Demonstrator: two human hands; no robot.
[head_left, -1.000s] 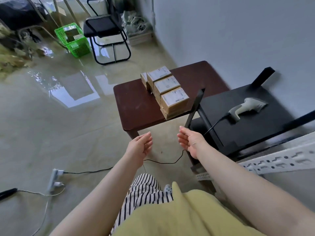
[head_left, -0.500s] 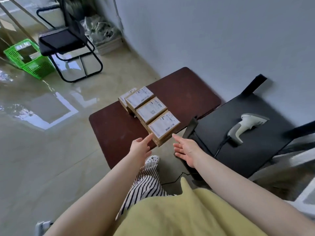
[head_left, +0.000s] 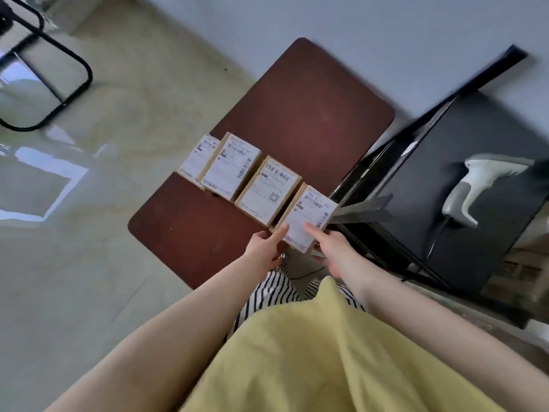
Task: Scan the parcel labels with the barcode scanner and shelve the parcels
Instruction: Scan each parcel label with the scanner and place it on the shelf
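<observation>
Reaching for the nearest parcel (head_left: 309, 217) on the bench (head_left: 297, 114), left hand (head_left: 264, 248) and right hand (head_left: 329, 245) touch it with extended fingers, not yet gripping; next, lift it and fetch the barcode scanner (head_left: 472, 188).

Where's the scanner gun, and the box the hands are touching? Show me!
scanner gun (head_left: 472, 185), head view, on its white handle.
nearest box (head_left: 309, 217), head view, on its white label.

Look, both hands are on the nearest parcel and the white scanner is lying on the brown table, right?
Not quite. The head view shows the scanner lying on the black shelf board beside the brown table, not on it. The left hand and right hand do touch the nearest parcel.
</observation>
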